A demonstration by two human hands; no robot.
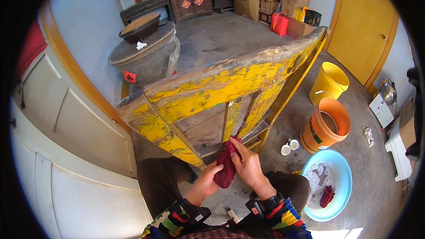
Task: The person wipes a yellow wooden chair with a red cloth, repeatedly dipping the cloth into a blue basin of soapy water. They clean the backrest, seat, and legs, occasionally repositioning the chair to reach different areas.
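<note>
A wooden chair [212, 97] with flaking yellow paint stands before me, its backrest towards me. My left hand [207, 181] holds the lower, bunched part of a dark red cloth [226, 173] between thumb and fingers. Higher up, my right hand [248, 165] pinches the same cloth near the low end of a backrest slat [231, 116]. The cloth's upper end appears to touch that slat. To my right, a light blue basin [347, 186] contains sudsy water and a second crumpled dark red cloth [327, 196].
An orange bucket [308, 136] and a yellow bucket [315, 86] stand right of the chair, near two white cups [286, 149]. A large lidded vat [149, 63] stands beyond it to the left. A white door [89, 122] flanks my left side. Cardboard boxes [247, 6] line the back wall.
</note>
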